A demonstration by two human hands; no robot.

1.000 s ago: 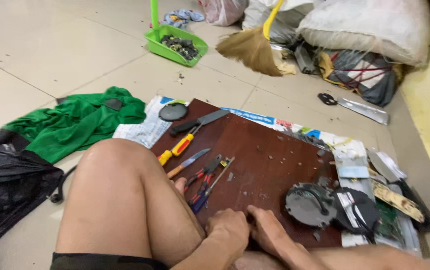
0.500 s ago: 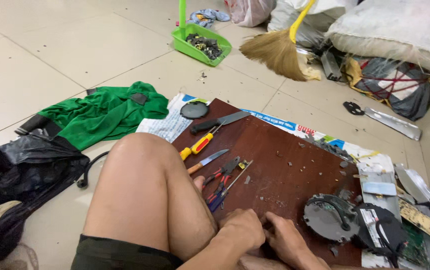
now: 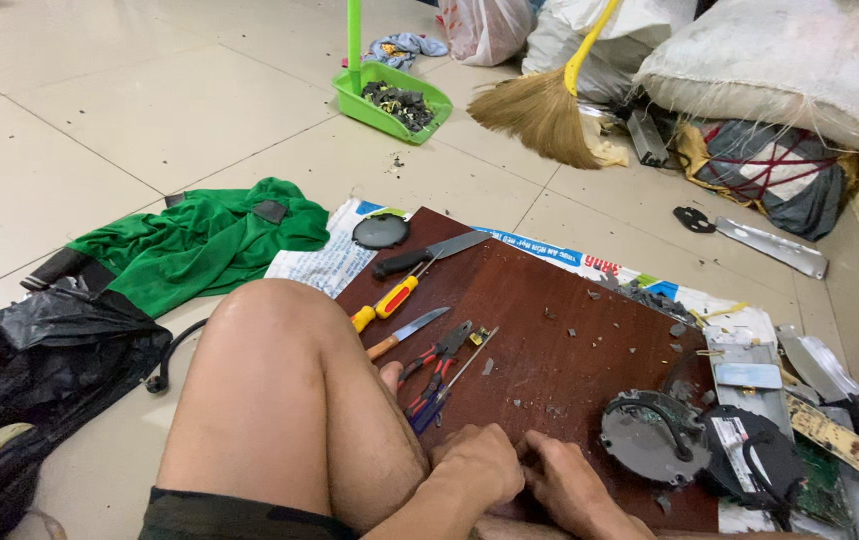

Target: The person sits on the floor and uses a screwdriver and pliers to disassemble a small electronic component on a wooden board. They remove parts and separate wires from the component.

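Now both fists, left hand [image 3: 478,465] and right hand [image 3: 572,488], have stayed pressed together on the brown board [image 3: 570,330], grip contents hidden, pliers [image 3: 437,358] just beyond.

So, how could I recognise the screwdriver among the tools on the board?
Find the dark red wooden board on the floor, then the row of tools along its left edge. The screwdriver lies between the black-handled knife and the small orange-handled knife; only it has a yellow-and-red handle.

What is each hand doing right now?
Left hand: curled closed on the dark red wooden board; contents cannot be told.
Right hand: curled beside it; contents cannot be told.
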